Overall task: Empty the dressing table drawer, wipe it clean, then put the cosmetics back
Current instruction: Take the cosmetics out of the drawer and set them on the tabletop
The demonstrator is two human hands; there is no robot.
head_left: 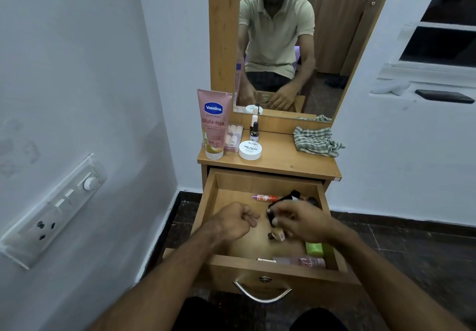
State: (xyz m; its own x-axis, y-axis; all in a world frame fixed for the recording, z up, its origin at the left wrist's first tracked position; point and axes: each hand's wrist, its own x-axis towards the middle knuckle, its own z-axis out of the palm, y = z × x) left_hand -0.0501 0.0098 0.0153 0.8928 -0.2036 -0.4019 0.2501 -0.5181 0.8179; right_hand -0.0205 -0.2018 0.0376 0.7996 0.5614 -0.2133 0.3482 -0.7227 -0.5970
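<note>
The wooden drawer of the dressing table stands pulled open below me. Inside lie an orange-pink tube, a green item, a pink bottle and some dark small items at the back right. My left hand hovers over the drawer's middle with fingers curled, holding nothing. My right hand reaches in from the right and pinches small bottles, blurred. On the tabletop stand a pink Vaseline tube, a white nail polish jar and a small dark-capped bottle.
A checked cloth lies crumpled on the tabletop's right side. A pink box of small bottles sits behind the Vaseline tube. The mirror rises behind. A switch panel is on the left wall, a window ledge on the right.
</note>
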